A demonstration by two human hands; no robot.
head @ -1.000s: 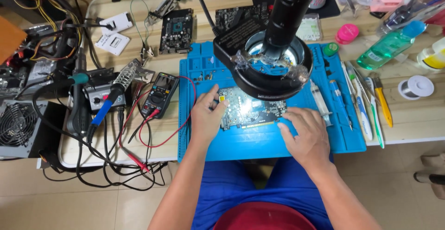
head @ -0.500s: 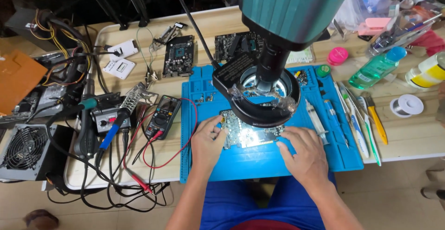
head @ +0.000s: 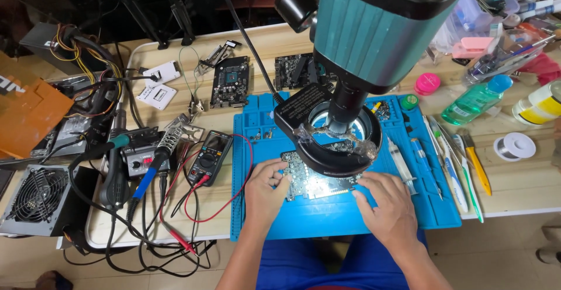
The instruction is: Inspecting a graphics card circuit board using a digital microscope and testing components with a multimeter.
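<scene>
A green circuit board [head: 310,182] lies on the blue work mat [head: 327,217], lit from above by the ring light [head: 336,144] of a teal microscope [head: 380,27]. My left hand [head: 266,192] holds the board's left edge with its fingertips. My right hand [head: 385,207] rests on the mat at the board's right edge, fingers touching it. The ring light hides the far part of the board.
A multimeter [head: 211,156] with red and black leads and a soldering station [head: 140,155] sit left of the mat. Tweezers and tools [head: 461,161], a solder reel [head: 514,147] and a green bottle [head: 476,100] lie right. Two more boards [head: 229,80] lie behind. A fan unit [head: 38,199] stands far left.
The view has tipped so the microscope looms larger and nearer. Both hands stay at the board's edges, with the board held under the ring light.
</scene>
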